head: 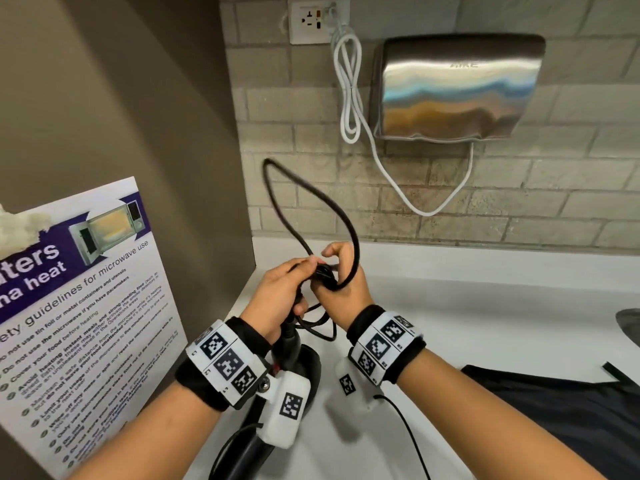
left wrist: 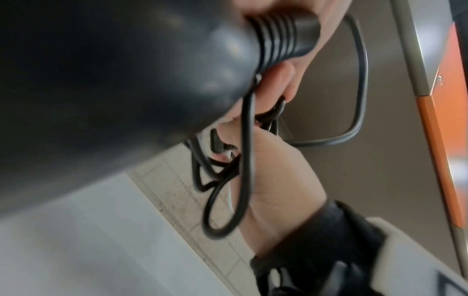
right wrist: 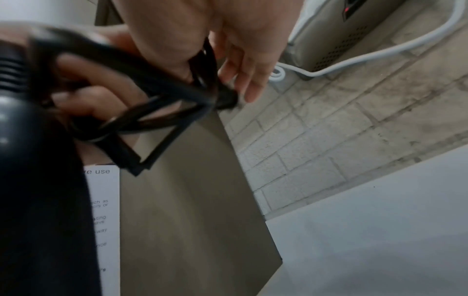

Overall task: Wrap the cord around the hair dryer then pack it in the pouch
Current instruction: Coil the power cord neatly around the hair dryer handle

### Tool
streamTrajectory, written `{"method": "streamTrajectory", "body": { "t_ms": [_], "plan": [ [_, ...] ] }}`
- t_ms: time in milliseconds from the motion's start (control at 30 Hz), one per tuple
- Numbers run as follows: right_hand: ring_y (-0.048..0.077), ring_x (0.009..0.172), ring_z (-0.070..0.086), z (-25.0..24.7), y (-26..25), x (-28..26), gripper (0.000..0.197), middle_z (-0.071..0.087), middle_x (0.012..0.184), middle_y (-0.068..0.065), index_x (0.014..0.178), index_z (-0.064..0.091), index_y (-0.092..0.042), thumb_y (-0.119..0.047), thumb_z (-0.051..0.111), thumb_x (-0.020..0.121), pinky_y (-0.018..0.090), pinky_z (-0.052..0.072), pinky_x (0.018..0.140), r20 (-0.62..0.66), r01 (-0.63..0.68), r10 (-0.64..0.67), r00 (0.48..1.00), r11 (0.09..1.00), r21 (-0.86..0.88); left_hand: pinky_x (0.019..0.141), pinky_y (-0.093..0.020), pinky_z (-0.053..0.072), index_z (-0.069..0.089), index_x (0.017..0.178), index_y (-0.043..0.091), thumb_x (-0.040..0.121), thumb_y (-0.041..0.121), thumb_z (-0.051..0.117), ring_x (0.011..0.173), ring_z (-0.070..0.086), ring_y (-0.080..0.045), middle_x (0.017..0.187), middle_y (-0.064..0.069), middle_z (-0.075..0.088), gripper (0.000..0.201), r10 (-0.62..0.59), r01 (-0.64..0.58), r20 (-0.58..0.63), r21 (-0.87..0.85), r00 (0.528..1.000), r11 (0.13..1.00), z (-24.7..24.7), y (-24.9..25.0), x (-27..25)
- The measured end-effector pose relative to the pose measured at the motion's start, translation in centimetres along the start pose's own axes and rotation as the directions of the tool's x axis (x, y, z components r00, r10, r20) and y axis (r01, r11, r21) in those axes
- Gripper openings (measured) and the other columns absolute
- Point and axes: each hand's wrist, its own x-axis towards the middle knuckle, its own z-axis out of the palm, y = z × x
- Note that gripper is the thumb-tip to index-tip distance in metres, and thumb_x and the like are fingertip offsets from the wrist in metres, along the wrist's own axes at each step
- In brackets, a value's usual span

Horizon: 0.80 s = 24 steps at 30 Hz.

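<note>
My left hand grips the handle end of the black hair dryer at its ribbed cord collar. The body hangs down under my left wrist, above the white counter. The black cord rises in one big loop towards the tiled wall, and smaller loops bunch between my hands. My right hand holds that bunch between thumb and fingers, with a strand across its back. The dark pouch lies flat on the counter at lower right, apart from both hands.
A steel hand dryer hangs on the tiled wall, its white cable running up to an outlet. A microwave notice is stuck on the tan side panel at left. A dark rounded edge shows at far right.
</note>
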Motion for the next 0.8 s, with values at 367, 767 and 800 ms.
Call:
{"method": "streamTrajectory", "body": {
  "t_ms": [367,767,800],
  "plan": [
    [0.014,0.073,0.05,-3.6,2.1,-0.1,0.056,0.059,0.08,-0.002,0.098,0.056,-0.016,-0.062,0.033,0.074,0.025,0.038,0.068,0.526,0.287,-0.004,0.851,0.841,-0.459,0.034,-0.015,0.02,0.054,0.125,0.031,0.094,0.023,0.047,0.036,0.019,-0.004,0.066,0.014,0.054,0.033,0.076,-0.077,-0.034,-0.02,0.997,0.997,-0.4,0.2,0.4],
    [0.023,0.121,0.049,-9.5,9.4,-0.8,0.031,0.055,0.128,0.005,0.118,0.053,-0.014,-0.021,0.033,0.096,0.043,0.026,0.108,0.114,0.079,0.81,0.575,0.083,-0.993,0.034,-0.015,0.016,0.062,0.112,0.03,0.094,0.028,0.045,0.033,0.02,-0.006,0.072,0.013,0.067,0.026,0.072,-0.073,-0.031,-0.046,0.997,0.996,-1.7,0.3,0.2],
    [0.025,0.12,0.049,-9.0,9.2,-0.8,0.031,0.055,0.128,0.007,0.118,0.053,-0.013,-0.019,0.033,0.095,0.041,0.029,0.107,0.15,0.055,0.795,0.588,0.146,-0.988,0.034,-0.015,0.016,0.064,0.109,0.032,0.094,0.028,0.045,0.034,0.019,-0.006,0.074,0.012,0.067,0.024,0.073,-0.075,-0.029,-0.043,0.997,0.996,-1.7,0.3,0.2]
  ]
}}
